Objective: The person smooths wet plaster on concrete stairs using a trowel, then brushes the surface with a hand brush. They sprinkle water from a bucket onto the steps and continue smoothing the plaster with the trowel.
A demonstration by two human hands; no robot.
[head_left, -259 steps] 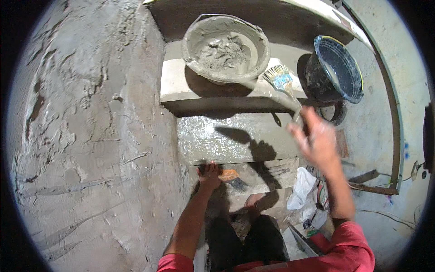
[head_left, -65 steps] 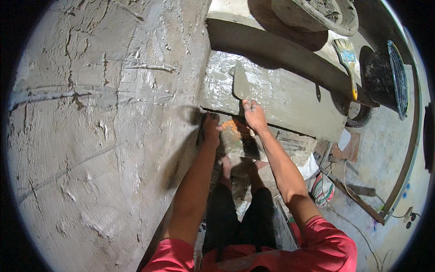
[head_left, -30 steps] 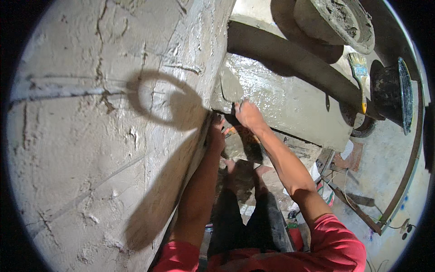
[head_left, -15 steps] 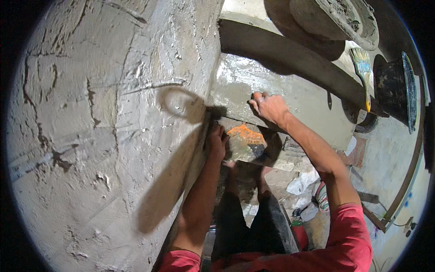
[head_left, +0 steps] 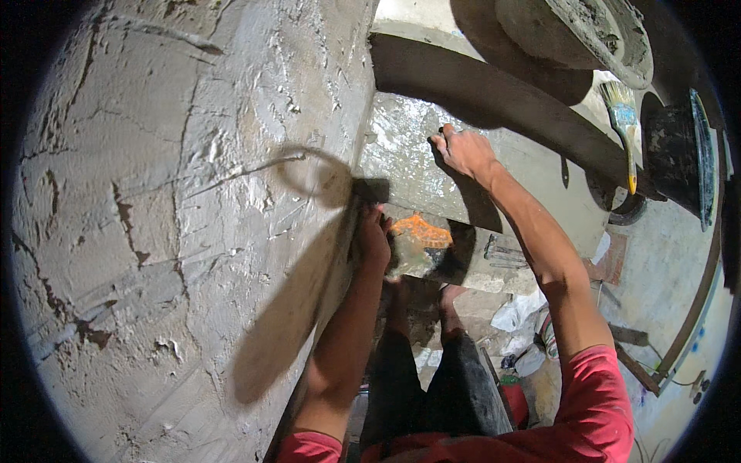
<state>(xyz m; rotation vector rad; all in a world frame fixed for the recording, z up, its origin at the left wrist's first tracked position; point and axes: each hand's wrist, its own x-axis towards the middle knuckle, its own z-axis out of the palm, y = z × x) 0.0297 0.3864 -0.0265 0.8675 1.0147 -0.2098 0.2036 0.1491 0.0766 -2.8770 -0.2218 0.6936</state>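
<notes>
My right hand is over the wet grey cement surface, its fingers curled together. Whether it holds anything small cannot be seen. A shadow falls on the cement beside the hand and wrist. My left hand is low beside the rough plastered wall, fingers bent and partly hidden. Just beyond its fingertips, in the corner between wall and cement, is a dark rectangular patch; whether that is a held block or a shadow is unclear. Close to the left hand lies an orange-and-dark patterned piece on the lower ledge.
The rough plastered wall fills the left side. A raised curved ledge runs behind the wet surface. Far right are a cement-crusted basin, a paintbrush and a black bucket. White plastic lies on the floor.
My right hand has moved a little away from me and to the right, and its shadow shows more. The cement beside it looks more speckled and shiny. My left hand has shifted slightly.
</notes>
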